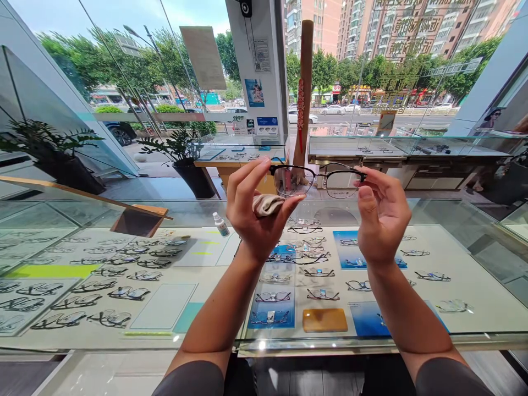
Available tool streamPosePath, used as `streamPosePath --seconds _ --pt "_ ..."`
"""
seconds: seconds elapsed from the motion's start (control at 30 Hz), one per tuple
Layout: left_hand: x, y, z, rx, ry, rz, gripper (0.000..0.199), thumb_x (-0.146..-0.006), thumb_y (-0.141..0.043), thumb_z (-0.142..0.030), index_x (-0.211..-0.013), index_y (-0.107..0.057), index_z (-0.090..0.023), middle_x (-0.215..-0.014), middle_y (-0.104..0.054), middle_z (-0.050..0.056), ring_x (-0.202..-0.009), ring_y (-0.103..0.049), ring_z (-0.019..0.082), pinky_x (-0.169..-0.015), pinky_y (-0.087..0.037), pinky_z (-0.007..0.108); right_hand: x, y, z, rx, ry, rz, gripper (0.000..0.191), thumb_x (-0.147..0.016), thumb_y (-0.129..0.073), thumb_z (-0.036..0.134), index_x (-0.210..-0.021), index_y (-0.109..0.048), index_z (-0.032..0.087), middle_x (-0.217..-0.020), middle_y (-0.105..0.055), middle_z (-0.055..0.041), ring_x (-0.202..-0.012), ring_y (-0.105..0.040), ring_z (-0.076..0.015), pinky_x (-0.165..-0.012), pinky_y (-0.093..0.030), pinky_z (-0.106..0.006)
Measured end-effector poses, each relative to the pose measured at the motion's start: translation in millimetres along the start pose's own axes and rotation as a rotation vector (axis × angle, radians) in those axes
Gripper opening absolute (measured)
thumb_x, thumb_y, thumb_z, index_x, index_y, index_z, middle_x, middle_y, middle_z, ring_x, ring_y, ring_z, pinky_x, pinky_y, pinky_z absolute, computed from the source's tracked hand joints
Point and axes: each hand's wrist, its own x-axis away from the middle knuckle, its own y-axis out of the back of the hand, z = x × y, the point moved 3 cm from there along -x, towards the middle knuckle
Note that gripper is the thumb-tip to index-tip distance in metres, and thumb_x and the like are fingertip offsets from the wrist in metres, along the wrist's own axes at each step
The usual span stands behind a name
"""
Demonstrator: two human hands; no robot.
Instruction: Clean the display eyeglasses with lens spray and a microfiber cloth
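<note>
A pair of black half-rim eyeglasses (293, 181) is held up in front of me, above the glass counter (231, 342). My left hand (258, 212) grips the left side of the frame and also has a crumpled pale cloth (268, 204) tucked in its palm. With thumb and fingers, my right hand (384, 214) pinches the frame's right end near the hinge. The lenses face away from me, with the street showing behind them.
Rows of eyeglasses (128, 293) lie inside the counter. A small white spray bottle (220, 224) stands left of my left hand. An amber case (325, 320) lies near the front edge. Beyond are a wooden post (304, 71), potted plants (190, 165) and more display cases (358, 147).
</note>
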Motion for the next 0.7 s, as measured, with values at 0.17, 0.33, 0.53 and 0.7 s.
streamPosePath --seconds 0.17,0.33,0.53,0.7 --pt "4.8 -2.9 4.5 -0.010 0.075 0.010 0.076 -0.084 -0.086 -0.064 -0.146 -0.060 -0.028 -0.140 -0.066 0.012 -0.135 -0.064 0.035 -0.098 -0.063 0.048 0.7 -0.4 0.0 0.026 -0.004 -0.006 0.030 -0.102 -0.067 0.044 -0.125 -0.073 0.027 -0.117 -0.077 -0.0064 -0.105 -0.074 -0.0243 -0.096 -0.061 -0.049" --pt "-0.2 -0.8 -0.5 0.023 0.005 -0.001 0.072 -0.088 -0.084 -0.058 -0.149 -0.059 -0.030 -0.139 -0.069 0.010 -0.133 -0.066 0.033 -0.096 -0.065 0.048 0.5 -0.1 -0.1 0.011 0.009 -0.008 0.028 -0.102 -0.068 0.043 -0.124 -0.074 0.027 -0.115 -0.077 -0.0061 -0.103 -0.074 -0.0238 -0.095 -0.061 -0.048" --pt "-1.2 -0.3 -0.5 0.014 0.003 -0.001 0.069 -0.088 -0.085 -0.054 -0.148 -0.061 -0.030 -0.137 -0.070 0.010 -0.130 -0.068 0.033 -0.085 -0.066 0.046 0.6 -0.5 0.8 0.034 -0.001 -0.004 0.029 -0.102 -0.067 0.045 -0.125 -0.073 0.028 -0.117 -0.076 -0.0063 -0.103 -0.074 -0.0240 -0.096 -0.061 -0.049" --pt "-0.2 -1.5 -2.6 0.014 -0.003 -0.021 0.073 -0.086 -0.085 -0.062 -0.147 -0.061 -0.029 -0.136 -0.070 0.010 -0.133 -0.066 0.035 -0.093 -0.065 0.048 0.0 -0.4 -1.3 -0.017 -0.020 -0.015 0.026 -0.101 -0.069 0.043 -0.122 -0.074 0.027 -0.116 -0.076 -0.0059 -0.103 -0.073 -0.0233 -0.095 -0.061 -0.048"
